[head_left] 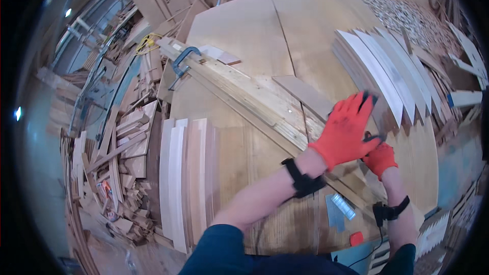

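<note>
Our left hand (345,131) — grip released, fingertips blurred — partly covers our right hand (382,161) and a long board (252,100); we can't tell the right's grip.

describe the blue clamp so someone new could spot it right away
Find the large wooden tabletop, then the long pale board lying diagonally across it. Follow that board to its far left end, where a blue C-shaped clamp sits. Its curved shape and colour set it apart from the straight, bare wood beside it.
</note>
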{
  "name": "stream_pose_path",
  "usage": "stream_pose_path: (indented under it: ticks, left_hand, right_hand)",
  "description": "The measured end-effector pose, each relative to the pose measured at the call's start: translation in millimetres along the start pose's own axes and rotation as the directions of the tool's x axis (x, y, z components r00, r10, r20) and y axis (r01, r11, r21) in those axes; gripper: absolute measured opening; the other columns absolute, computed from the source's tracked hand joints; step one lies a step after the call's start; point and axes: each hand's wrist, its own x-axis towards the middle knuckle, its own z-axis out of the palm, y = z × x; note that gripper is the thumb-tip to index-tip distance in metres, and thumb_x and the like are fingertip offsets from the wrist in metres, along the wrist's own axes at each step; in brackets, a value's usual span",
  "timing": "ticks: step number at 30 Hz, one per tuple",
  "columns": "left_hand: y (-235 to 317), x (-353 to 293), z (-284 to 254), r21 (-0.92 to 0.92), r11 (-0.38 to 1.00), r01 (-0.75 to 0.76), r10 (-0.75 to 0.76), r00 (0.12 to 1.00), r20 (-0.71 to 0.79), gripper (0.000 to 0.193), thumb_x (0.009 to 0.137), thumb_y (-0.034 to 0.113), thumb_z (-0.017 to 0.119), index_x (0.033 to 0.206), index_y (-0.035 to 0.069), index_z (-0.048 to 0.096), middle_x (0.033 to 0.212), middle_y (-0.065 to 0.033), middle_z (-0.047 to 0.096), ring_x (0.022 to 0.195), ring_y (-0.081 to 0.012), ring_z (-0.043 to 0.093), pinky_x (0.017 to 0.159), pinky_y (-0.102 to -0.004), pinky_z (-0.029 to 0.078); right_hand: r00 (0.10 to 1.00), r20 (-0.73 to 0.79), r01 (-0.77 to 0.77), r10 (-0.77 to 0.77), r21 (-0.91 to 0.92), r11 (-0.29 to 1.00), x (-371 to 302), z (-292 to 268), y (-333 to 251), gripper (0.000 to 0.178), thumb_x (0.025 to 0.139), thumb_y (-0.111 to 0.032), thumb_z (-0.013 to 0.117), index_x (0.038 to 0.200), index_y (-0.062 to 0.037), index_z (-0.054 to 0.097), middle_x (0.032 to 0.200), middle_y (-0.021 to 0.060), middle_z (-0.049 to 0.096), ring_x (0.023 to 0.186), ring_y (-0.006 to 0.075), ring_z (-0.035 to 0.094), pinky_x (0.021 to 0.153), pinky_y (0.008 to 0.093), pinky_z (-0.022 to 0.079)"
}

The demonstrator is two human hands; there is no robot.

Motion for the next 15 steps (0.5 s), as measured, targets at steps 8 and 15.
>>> stream_pose_path:
  ticks: [8,15]
  left_hand:
    - [-121.3,-102.4,-78.1,0.507,0.828,0.24,-0.366,0.916,0.165,0.067,0.086,0.039,0.07,0.141,0.008,0.051,0.144,-0.0201,0.051,0.137,-0.0391,0.043,0.113,-0.049,0.033]
    - [-186.8,-104.4,-95.9,0.559,0.776,0.293,-0.391,0.918,0.062,0.056,0.088,0.033,0.067,0.138,0.01,0.055,0.14,-0.0167,0.055,0.134,-0.0357,0.047,0.111,-0.0486,0.035]
  right_hand:
    - [0.994,0.03,0.109,-0.109,-0.03,0.994,86.8,-50.2,-90.1,0.074,0.092,-0.048,0.067,0.151,-0.0109,0.043,0.125,0.0168,0.061,0.112,0.0313,0.065,0.092,0.0435,0.052]
    - [0.989,0.112,0.08,-0.094,0.126,0.989,123.4,-62.7,-106.5,0.063,0.095,-0.039,0.064,0.149,-0.0127,0.046,0.128,0.0172,0.064,0.117,0.0336,0.063,0.099,0.0446,0.051]
